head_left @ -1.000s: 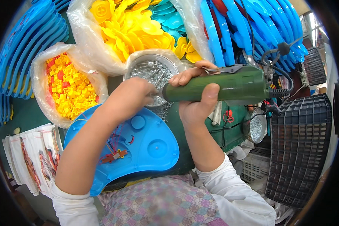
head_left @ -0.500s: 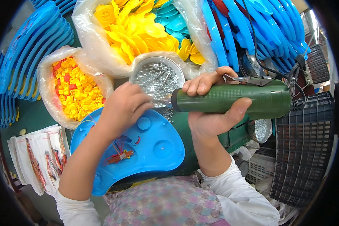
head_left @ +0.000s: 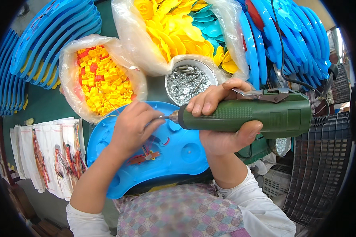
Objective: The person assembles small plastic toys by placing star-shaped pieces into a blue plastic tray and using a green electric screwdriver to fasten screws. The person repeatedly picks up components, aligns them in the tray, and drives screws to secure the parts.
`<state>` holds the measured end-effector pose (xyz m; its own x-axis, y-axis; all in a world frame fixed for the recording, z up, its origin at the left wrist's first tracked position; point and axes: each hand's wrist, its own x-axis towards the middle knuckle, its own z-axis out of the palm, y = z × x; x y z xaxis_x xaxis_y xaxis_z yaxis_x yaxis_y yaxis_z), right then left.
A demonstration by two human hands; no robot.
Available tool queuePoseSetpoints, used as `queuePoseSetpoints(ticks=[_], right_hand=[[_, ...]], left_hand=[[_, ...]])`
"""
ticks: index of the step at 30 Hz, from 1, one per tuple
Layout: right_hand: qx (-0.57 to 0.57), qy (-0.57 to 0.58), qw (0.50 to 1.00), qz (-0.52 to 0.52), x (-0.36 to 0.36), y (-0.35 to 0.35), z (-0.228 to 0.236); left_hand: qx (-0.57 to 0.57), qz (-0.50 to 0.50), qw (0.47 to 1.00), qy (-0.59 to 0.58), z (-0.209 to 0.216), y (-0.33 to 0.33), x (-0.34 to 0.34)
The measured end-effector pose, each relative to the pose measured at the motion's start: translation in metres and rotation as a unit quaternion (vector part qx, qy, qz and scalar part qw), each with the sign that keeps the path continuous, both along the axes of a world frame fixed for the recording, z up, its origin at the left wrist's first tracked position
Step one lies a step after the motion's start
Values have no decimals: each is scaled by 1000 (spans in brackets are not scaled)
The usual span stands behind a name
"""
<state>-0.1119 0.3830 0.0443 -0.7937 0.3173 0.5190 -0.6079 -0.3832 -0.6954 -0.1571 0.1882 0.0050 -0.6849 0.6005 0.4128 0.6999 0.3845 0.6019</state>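
Note:
My right hand (head_left: 221,134) grips a green electric screwdriver (head_left: 273,114), held level with its bit pointing left. The thumb is below the body and the fingers lie over its top. My left hand (head_left: 135,127) has its fingers pinched together at the tip of the bit; whatever is between them is too small to make out. Beneath both hands lies a blue curved plastic shell (head_left: 174,154) with round recesses. A small bundle of thin wires with a reddish-brown part (head_left: 146,156) rests in it.
A metal bowl of screws (head_left: 186,81) stands behind the shell. Beside it are a bag of small yellow and red parts (head_left: 103,79) and a bag of yellow and teal pieces (head_left: 174,35). Stacked blue shells (head_left: 59,43) flank the table; wire bundles lie on white cloth (head_left: 47,158).
The view has shifted, so the bags, bowl and shell appear farther right. Both hands and the screwdriver have come away from the bowl, nearer over the shell. The left fingers stay at the bit.

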Motion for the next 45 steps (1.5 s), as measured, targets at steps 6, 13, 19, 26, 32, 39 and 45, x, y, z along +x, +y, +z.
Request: queuePoseSetpoints(ticks=[6,13,19,26,32,39,45], right_hand=[[10,-4,1000,4,-1,-7,1],[62,-47,997,-9,0,4,-7],[-3,-49,999,12,-2,5,-12],[84,-91,992,-12,-8,4,-18],[95,-128,987,38,-18,3,-11],[128,-112,978,122,-33,2,-6],[123,-90,988,29,-18,0,-2]], left_hand=[[17,8,999,26,2,-3,3],[-2,75,997,19,-5,0,13],[4,80,997,15,-13,3,13],[17,81,997,-8,-16,3,13],[26,87,996,-22,-18,3,15],[32,86,995,-33,-23,3,15],[44,75,993,-81,-6,-3,19]])
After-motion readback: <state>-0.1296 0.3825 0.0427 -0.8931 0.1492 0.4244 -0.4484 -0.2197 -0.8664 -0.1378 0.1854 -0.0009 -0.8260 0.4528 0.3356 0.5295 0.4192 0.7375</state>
